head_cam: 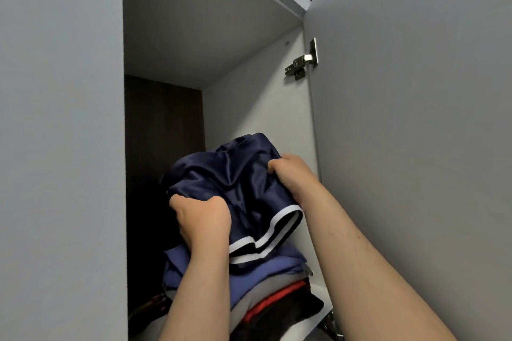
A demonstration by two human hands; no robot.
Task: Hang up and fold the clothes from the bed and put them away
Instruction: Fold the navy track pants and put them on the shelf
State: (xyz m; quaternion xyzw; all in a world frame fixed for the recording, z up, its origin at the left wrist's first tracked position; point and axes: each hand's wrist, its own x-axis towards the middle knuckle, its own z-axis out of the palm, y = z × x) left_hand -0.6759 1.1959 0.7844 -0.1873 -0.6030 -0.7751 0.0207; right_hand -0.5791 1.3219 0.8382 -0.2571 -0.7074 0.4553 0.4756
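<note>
**Navy garment going onto the wardrobe stack**

The wardrobe compartment (249,108) is the biggest thing here, and its door (415,119) stands swung open on the right, which leaves the whole opening free for both arms.

On the shelf (324,296) sits a stack of folded clothes (266,266). It lies toward the shelf's right side, close to the front edge, with a blue piece on top and grey, red and dark layers under it. Stacking there probably keeps the pile easy to reach.

The navy garment (221,174), shiny with white-trimmed hems, is bunched loosely above the stack. Its trimmed end hangs down to the blue piece at the front. It looks only roughly folded.

The left hand (202,221) grips the garment's near left part with curled fingers. The right hand (291,174) pinches a fold higher up on its right side. Holding 2 opposite sides likely keeps the slippery cloth from sliding open as it is set down.

1 metal hinge (300,62) joins the door to the side wall.
</note>
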